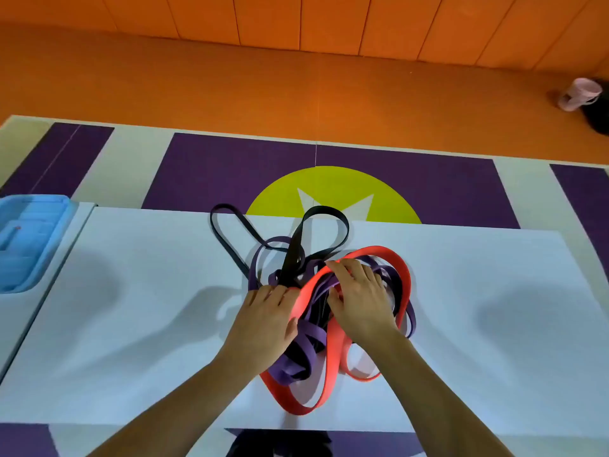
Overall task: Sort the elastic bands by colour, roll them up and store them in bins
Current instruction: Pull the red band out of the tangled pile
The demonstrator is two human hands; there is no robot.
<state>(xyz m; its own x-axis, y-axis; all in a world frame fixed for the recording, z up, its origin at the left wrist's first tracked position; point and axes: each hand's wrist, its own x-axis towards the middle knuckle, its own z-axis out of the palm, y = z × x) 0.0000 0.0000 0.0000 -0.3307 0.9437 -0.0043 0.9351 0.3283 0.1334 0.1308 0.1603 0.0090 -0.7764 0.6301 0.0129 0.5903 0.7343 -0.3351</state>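
Observation:
A tangled heap of elastic bands lies in the middle of the white table (131, 324). It holds red bands (333, 364), purple bands (298, 361) and black bands (293, 255), with black loops reaching toward the far edge. My left hand (267, 321) lies on the heap's left side, its fingers touching the red band and the black one. My right hand (359, 298) rests on top of the heap inside a red loop, fingers bent down over the purple bands. Whether either hand grips a band is hidden.
A light blue bin (29, 239) stands at the left on a neighbouring white surface. Beyond the table lies a purple, white and yellow-green floor mat, then orange floor and wall. A pale pink cup (580, 94) stands far right on the floor.

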